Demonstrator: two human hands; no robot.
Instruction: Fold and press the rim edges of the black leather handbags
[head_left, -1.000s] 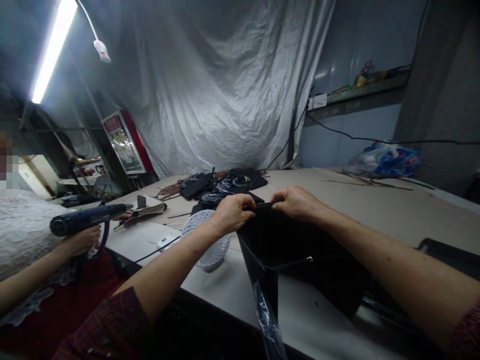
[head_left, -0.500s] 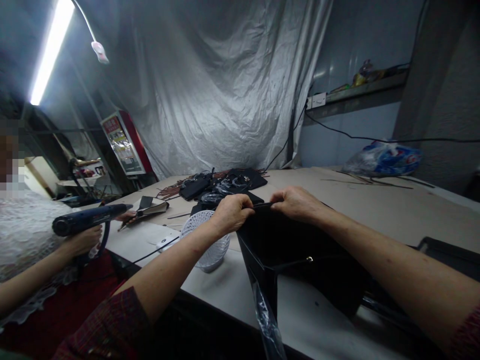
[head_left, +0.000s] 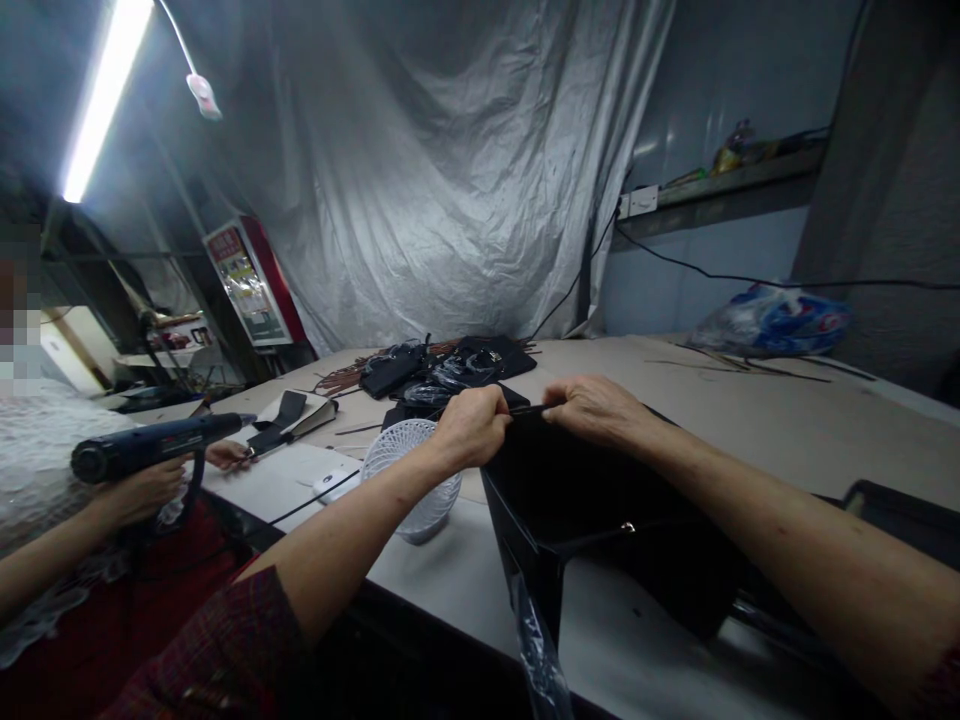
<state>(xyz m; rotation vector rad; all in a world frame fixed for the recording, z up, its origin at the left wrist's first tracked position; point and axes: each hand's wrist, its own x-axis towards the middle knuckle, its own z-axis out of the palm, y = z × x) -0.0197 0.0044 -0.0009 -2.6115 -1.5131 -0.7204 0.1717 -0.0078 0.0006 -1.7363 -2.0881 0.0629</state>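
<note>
A black bag [head_left: 600, 480] stands on the table in front of me, its mouth towards me and a small metal stud showing on its near edge. My left hand [head_left: 474, 425] pinches the bag's far rim between thumb and fingers. A short way to the right, my right hand [head_left: 592, 408] grips the same rim. Clear plastic wrap [head_left: 538, 650] hangs from the bag's near left corner. Just behind my left forearm sits a white woven plastic basket [head_left: 409, 480].
At left a co-worker holds a heat gun [head_left: 157, 445] close to a black strap piece [head_left: 281, 420]. Several black bags with plastic-wrapped parts [head_left: 450, 370] lie at the back. A blue and clear plastic bag [head_left: 780, 318] rests at the far right. A silver curtain [head_left: 465, 180] hangs behind.
Both my hands keep their hold on the rim, almost unmoved. The co-worker's heat gun has shifted left, and their other hand has drawn back from the strap piece.
</note>
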